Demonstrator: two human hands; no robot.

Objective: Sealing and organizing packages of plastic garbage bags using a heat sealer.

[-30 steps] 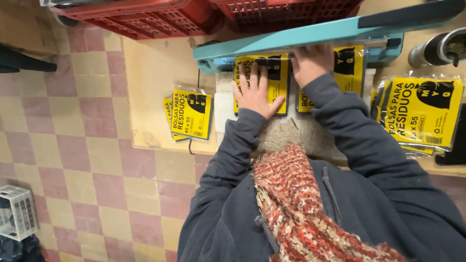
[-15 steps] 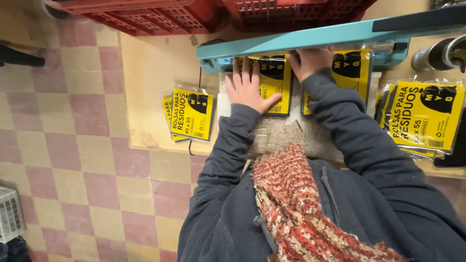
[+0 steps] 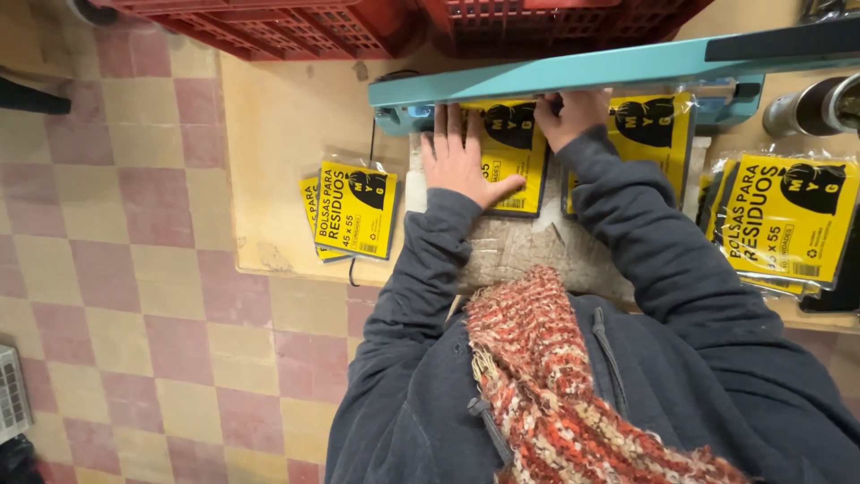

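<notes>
Left hand [image 3: 461, 161]: flat, fingers spread, palm down on the left part of the yellow packet [image 3: 512, 154]; gripping nothing, only pressing.
Right hand [image 3: 573, 115]: curled at the far right corner of the same packet, right under the sealer bar; fingers folded in, but whether pinching the packet edge or just resting on it cannot be told.
Yellow packet: clear-wrapped, yellow with black print, lying flat on the table between the two hands; far edge tucked under the sealer bar, near edge just beside the left thumb.
Sealer bar [image 3: 609, 72]: long teal bar running left to right across the far side of the table, lowered over the packets' far ends.
Second packet [image 3: 658, 134]: same kind, just right of the first, partly hidden by the right sleeve, far end also beneath the bar.
Left stack [image 3: 354, 208]: two yellow packets, overlapped, near the table's left near edge, well apart from the hands.
Right stack [image 3: 784, 220]: several yellow packets, piled at the right, tilted slightly.
Metal cylinder [image 3: 820, 106]: far right, beside the bar's end.
Red crates [image 3: 296, 25]: beyond the bar, along the far edge.
Table [image 3: 278, 125]: pale tan, worn top.
Floor [image 3: 116, 224]: pink and cream checkered tiles, left.
</notes>
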